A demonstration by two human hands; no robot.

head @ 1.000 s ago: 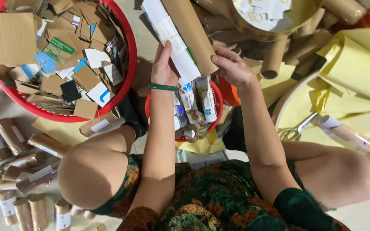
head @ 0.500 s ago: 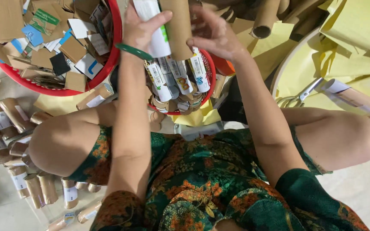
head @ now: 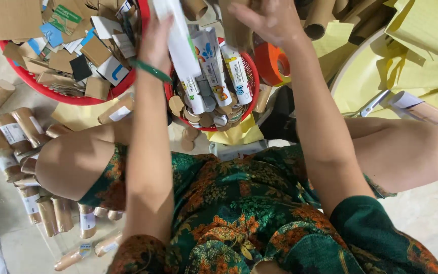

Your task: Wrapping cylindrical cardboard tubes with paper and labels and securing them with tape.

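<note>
Left hand (head: 155,40), green bangle at the wrist: fingers closed around a long white printed label strip (head: 181,45), held upright at the top edge of the view. Right hand (head: 269,20): laid against a brown cardboard tube (head: 236,28); whether its fingers are clenched cannot be told. Directly beneath both hands, a small round red plastic basket (head: 247,109), packed with upright label-wrapped tubes. To the left, a large red plastic basin (head: 67,96), filled with cardboard scraps. On the floor beside the left knee, loose brown cardboard tubes (head: 13,132).
</note>
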